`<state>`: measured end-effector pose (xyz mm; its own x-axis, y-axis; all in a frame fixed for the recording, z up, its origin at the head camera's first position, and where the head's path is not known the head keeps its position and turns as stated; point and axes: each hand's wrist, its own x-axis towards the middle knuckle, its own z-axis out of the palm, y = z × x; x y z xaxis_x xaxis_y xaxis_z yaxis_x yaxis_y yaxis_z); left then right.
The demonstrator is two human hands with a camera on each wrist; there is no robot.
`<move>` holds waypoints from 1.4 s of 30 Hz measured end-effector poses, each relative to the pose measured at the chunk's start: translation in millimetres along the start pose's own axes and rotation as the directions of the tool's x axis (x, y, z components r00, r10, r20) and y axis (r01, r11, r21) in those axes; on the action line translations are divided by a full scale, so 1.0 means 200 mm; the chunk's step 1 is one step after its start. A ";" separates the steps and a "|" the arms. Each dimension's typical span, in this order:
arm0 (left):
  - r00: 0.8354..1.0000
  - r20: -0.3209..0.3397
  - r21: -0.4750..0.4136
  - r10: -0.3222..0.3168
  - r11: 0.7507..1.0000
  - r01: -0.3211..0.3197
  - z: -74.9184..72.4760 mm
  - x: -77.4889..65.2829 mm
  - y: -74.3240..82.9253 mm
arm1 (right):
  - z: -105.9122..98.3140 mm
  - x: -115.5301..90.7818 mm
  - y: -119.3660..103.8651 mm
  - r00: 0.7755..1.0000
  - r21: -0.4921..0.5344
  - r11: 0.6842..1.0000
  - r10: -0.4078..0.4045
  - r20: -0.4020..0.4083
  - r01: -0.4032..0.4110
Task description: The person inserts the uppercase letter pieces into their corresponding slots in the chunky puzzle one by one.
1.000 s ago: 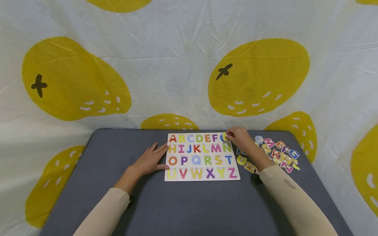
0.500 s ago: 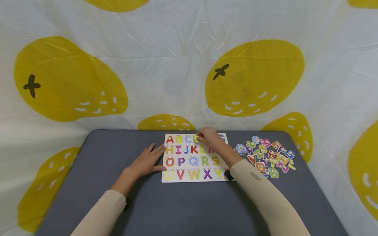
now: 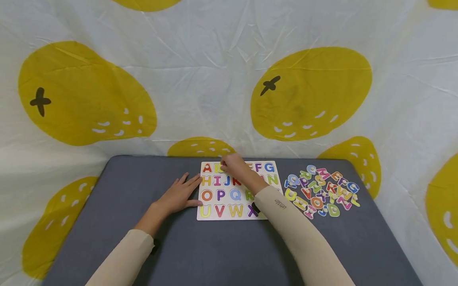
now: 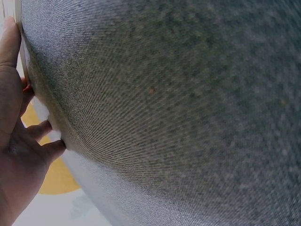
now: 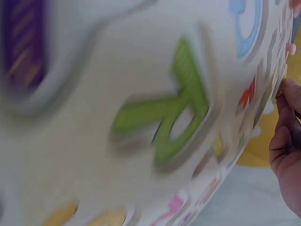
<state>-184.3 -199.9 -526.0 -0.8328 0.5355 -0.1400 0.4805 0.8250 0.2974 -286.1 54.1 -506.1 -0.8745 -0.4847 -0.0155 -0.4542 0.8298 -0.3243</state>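
On the grey fabric-topped bench point(image 3: 214, 250), my left hand point(image 3: 178, 194), fingers spread, touches the white rectangular alphabet board point(image 3: 213, 201), apparently to steady it, while my right hand point(image 3: 234, 165) pinches a flat yellow letter piece point(image 3: 218, 169) at its top row, multicoloured loose letters point(image 3: 323, 195) rightward within reach.

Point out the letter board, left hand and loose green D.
Letter board point(image 3: 228, 202): head view, bare surface between rows.
Left hand point(image 3: 179, 196): head view, back of hand.
Loose green D point(image 3: 333, 210): head view, middle of its face.
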 end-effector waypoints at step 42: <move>1.000 0.005 0.011 0.011 1.000 -0.011 -0.04 0.00 0.03 | -0.17 -0.26 0.11 0.992 0.219 0.975 0.069 -0.108 -0.044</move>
<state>-182.7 -196.7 -516.8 -0.8260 0.5456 -0.1415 0.4926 0.8208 0.2890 -256.7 107.9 -479.7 -0.9171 -0.3934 0.0648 -0.3669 0.7693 -0.5230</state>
